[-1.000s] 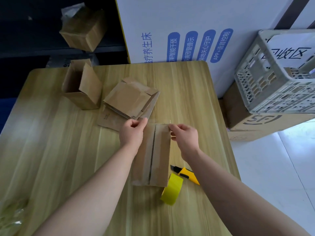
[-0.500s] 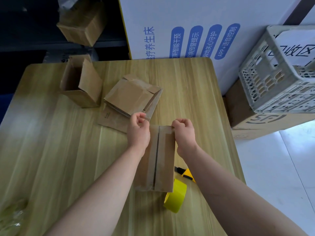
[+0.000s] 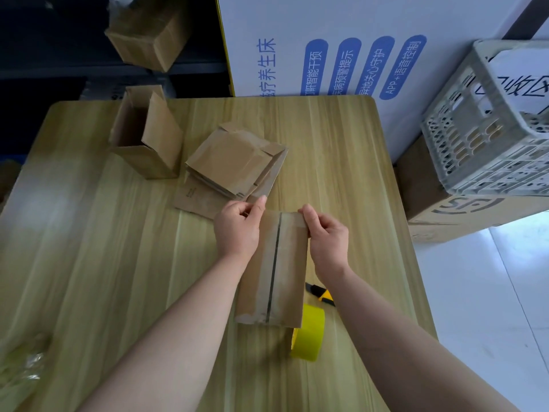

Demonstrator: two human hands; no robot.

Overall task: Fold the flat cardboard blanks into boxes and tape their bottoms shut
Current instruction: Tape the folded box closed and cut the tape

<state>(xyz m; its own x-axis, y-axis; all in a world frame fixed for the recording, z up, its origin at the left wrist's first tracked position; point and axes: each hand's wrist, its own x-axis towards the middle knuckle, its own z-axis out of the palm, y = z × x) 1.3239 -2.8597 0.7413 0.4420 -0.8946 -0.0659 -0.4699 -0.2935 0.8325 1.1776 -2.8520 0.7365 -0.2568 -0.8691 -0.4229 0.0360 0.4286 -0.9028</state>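
The left hand [image 3: 237,230] and right hand [image 3: 326,236] each pinch a far corner of the box [image 3: 285,263], bottom-up over the desk [image 3: 89,233], just beside the yellow tape roll [image 3: 307,331]. Its seam looks taped, perhaps; rub the tape end down evenly over the far edge

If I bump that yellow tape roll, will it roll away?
Probably. The yellow tape roll seems to stand on its rim, so a nudge could set it rolling over the smooth table. It looks light and easy to shift. The cardboard box overlapping it might block it.
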